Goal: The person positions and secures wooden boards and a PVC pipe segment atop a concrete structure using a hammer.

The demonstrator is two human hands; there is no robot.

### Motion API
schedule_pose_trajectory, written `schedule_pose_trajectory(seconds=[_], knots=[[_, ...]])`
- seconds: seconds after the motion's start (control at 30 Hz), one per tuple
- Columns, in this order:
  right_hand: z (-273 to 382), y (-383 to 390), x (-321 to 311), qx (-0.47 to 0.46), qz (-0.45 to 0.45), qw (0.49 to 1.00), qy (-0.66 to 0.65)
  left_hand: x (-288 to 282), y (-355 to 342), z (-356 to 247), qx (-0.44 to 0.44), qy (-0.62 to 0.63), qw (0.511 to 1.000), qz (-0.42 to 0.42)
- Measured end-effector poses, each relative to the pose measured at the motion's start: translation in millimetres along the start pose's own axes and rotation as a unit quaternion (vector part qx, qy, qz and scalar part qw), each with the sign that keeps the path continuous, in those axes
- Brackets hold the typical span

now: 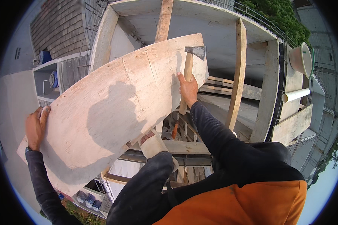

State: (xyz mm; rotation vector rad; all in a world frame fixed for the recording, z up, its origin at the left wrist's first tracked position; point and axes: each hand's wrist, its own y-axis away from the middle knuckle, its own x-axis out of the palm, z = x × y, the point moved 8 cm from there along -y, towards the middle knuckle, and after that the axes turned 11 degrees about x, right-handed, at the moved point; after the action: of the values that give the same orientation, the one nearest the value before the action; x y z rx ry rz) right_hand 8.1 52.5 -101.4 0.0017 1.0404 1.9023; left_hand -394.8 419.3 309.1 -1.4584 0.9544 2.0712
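A large pale plywood sheet [154, 82] lies slanted across the timber framing in front of me, with a dark shadow on its face. My left hand [36, 126] is closed over the sheet's left edge, thumb on the upper face. In my right hand [189, 90] is a hatchet [188, 67], gripped around its wooden handle. The hatchet's dark metal head [196, 51] is over the sheet's far right end; whether it touches the wood I cannot tell. My foot [147, 137] is beside the sheet's near edge.
Wooden posts [237, 75] and beams [189, 147] surround openings that drop to lower levels. On the right ledge are a pale bucket [300, 60], a white pipe [296, 95] and a board [293, 125]. Rebar [90, 33] stands at the far left.
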Motion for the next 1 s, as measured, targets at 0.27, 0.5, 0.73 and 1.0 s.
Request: schedule_pose_trajectory(seconds=[0.27, 0.5, 0.73, 1.0], knots=[[-156, -39, -81, 0.292, -0.092, 0.912, -0.273, 135, -35, 66, -0.004, 0.108, 0.992, 0.065], [-175, -54, -84, 0.285, -0.026, 0.902, -0.324, 205, -47, 102, -0.044, 0.092, 0.991, 0.081], [-164, -41, -69, 0.316, 0.002, 0.906, -0.281, 132, -10, 46, 0.016, -0.085, 0.989, -0.123], [-163, -49, -72, 0.298, 0.074, 0.903, -0.302, 280, 290, -161, -0.58, 0.666, 0.469, -0.029]])
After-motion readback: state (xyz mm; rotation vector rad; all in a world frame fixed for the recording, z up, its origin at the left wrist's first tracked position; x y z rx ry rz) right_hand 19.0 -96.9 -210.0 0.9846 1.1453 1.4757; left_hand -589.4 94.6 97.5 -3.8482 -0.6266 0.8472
